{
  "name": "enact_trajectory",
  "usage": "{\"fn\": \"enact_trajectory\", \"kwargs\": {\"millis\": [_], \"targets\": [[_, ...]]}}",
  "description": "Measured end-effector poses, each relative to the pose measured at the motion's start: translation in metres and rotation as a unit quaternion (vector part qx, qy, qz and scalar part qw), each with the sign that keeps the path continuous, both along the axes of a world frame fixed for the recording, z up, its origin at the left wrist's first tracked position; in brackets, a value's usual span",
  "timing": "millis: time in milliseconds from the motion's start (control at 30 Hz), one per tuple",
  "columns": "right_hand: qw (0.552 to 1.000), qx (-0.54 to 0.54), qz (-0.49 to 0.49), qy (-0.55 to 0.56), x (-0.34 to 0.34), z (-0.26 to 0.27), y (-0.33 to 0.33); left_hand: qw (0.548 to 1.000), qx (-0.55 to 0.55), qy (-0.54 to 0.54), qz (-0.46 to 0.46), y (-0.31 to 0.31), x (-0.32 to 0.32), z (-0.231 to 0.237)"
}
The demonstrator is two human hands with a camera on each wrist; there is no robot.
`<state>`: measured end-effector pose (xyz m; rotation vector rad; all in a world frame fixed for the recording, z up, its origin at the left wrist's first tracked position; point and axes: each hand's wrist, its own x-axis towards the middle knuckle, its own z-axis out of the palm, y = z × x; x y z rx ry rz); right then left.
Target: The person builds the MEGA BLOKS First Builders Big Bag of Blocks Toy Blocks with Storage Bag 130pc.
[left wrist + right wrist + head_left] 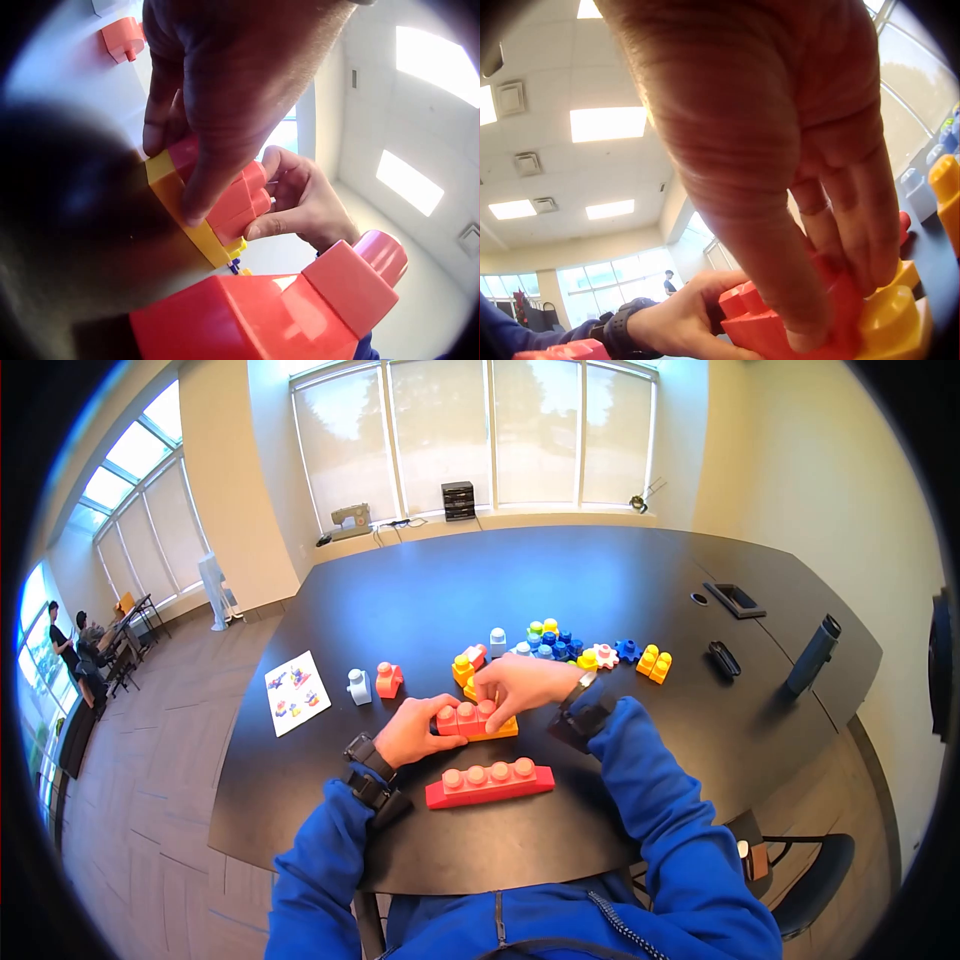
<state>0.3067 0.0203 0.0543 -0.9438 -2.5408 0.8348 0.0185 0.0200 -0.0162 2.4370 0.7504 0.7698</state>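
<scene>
A long yellow building block lies on the table with red building blocks on top of it. My left hand grips this stack from the left, thumb on the near side across the red and yellow, fingers behind. From the right, my right hand pinches the right part of the red; in the right wrist view its thumb and fingers straddle the red block, with a yellow stud beside them. Nearer my body sits a long red block with sloped ends and a row of studs.
Yellow blocks stand just behind my hands, with a pile of blue blocks beyond. Left are a pale blue block, a red block and a picture sheet. A dark bottle and black case stand right.
</scene>
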Motion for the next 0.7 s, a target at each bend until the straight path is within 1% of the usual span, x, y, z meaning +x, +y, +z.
{"fn": "enact_trajectory", "kwargs": {"millis": [33,100,133,167,200,233,267,300,367,433,467,500,567,633,700], "targets": [[1.0,0.001,0.004,-0.003,0.006,0.002,0.005,1.0,0.001,-0.003,0.004,0.0,-0.001,0.002],[0.993,-0.015,-0.053,0.103,0.022,0.005,0.017,0.999,0.004,0.037,0.02,-0.001,-0.001,0.002],[0.994,-0.018,-0.047,0.094,0.028,0.012,0.018,1.0,0.013,0.015,0.015,0.0,-0.001,-0.001],[0.989,0.058,-0.107,0.083,0.034,0.022,0.017,1.0,0.01,0.008,0.021,-0.001,0.0,0.001],[0.974,0.133,-0.166,0.074,0.035,0.027,0.015,1.0,0.001,0.018,0.025,-0.002,-0.001,0.003],[0.976,0.13,-0.162,0.069,0.035,0.024,0.018,0.999,-0.008,0.029,0.028,-0.003,-0.002,0.003],[0.972,0.156,-0.163,0.069,0.036,0.016,0.025,1.0,0.005,0.004,0.014,-0.001,-0.002,0.0],[0.967,0.182,-0.164,0.07,0.035,0.008,0.032,1.0,0.003,0.002,0.017,0.0,-0.003,-0.004],[0.969,0.191,-0.15,0.051,0.022,-0.008,0.044,1.0,0.003,0.018,0.025,0.0,-0.002,-0.002],[0.962,0.239,-0.128,-0.02,0.005,-0.023,0.057,0.999,0.014,0.019,0.029,0.001,-0.002,-0.005],[0.967,0.214,-0.129,-0.046,0.0,-0.033,0.069,0.999,0.024,0.019,0.029,0.001,-0.002,-0.005],[0.966,0.217,-0.131,-0.043,-0.004,-0.042,0.081,0.999,0.027,0.022,0.028,0.001,-0.002,-0.005],[0.943,0.271,-0.09,-0.174,-0.01,-0.055,0.104,1.0,0.015,0.011,0.022,0.001,-0.002,-0.005],[0.941,0.261,-0.103,-0.192,-0.016,-0.064,0.117,1.0,0.002,0.017,0.025,0.003,-0.002,-0.007],[0.924,0.303,-0.124,-0.2,-0.019,-0.068,0.127,0.999,0.011,0.024,0.034,0.003,-0.002,-0.007]]}}
